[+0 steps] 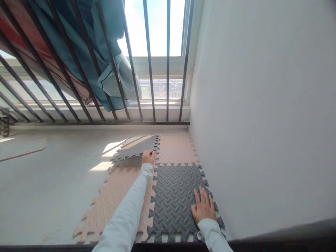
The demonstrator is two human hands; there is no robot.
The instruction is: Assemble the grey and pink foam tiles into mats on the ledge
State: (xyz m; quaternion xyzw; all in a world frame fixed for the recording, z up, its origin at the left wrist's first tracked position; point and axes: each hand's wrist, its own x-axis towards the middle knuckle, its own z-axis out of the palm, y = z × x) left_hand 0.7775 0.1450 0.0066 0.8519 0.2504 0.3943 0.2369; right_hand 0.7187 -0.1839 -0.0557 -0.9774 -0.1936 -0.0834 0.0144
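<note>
My left hand (148,157) pinches the near right corner of a grey foam mat tile (135,145), whose near edge is lifted off the floor. A pink foam tile (120,196) lies flat just in front of it, partly covered by my left sleeve. My right hand (204,207) rests flat with fingers spread on a dark grey foam tile (175,196) with a raised tread pattern. Beyond that tile lies another pink foam tile (177,150). All have jigsaw edges; whether the lifted tile's edge is interlocked with its neighbours, I cannot tell.
A white wall (262,122) rises on the right beside the tiles. Dark metal railing bars (168,70) stand at the back before a window, with blue and red cloth (86,49) hanging behind them. A thin brown strip (23,154) lies on the pale floor (47,196) at left.
</note>
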